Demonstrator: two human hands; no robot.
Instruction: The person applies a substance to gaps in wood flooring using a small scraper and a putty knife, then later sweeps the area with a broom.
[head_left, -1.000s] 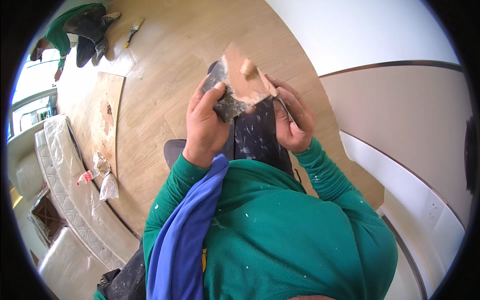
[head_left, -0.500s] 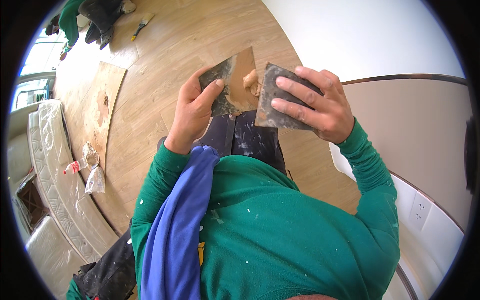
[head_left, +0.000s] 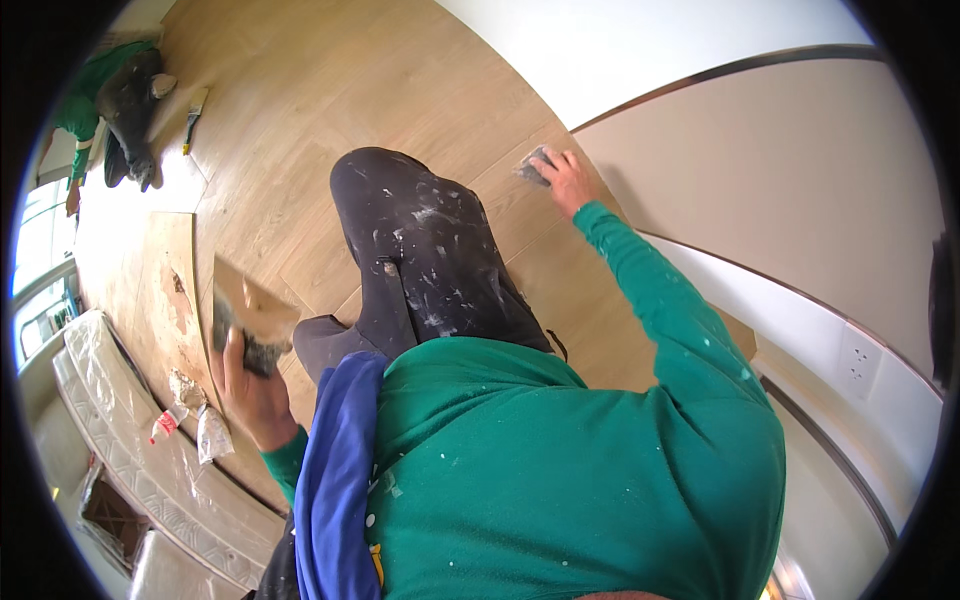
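Observation:
My left hand (head_left: 256, 396) is closed round the lower edge of a flat, smeared putty blade (head_left: 228, 306), with tan filler across part of its face. It is held out at my left, beside my bent knee. Far out at my right, my right hand (head_left: 568, 182) grips a second, dark putty blade (head_left: 536, 166). That blade is low by the wood floor (head_left: 400, 70), close to the foot of the wall; whether it touches the floor I cannot tell. My paint-spotted dark trouser leg (head_left: 425, 235) lies between the two hands.
A stained board (head_left: 165, 290) lies on the floor at left, near a plastic bottle (head_left: 168, 424) and a clear bag (head_left: 212, 436). A wrapped mattress (head_left: 160, 450) stands beyond. Another person (head_left: 130, 105) kneels far left, near a brush (head_left: 194, 120). Wall panels (head_left: 760, 180) line the right.
My hands have moved apart: the left one down and left with its filler-smeared blade, the right one forward to the floor by the wall. My knee now shows between them.

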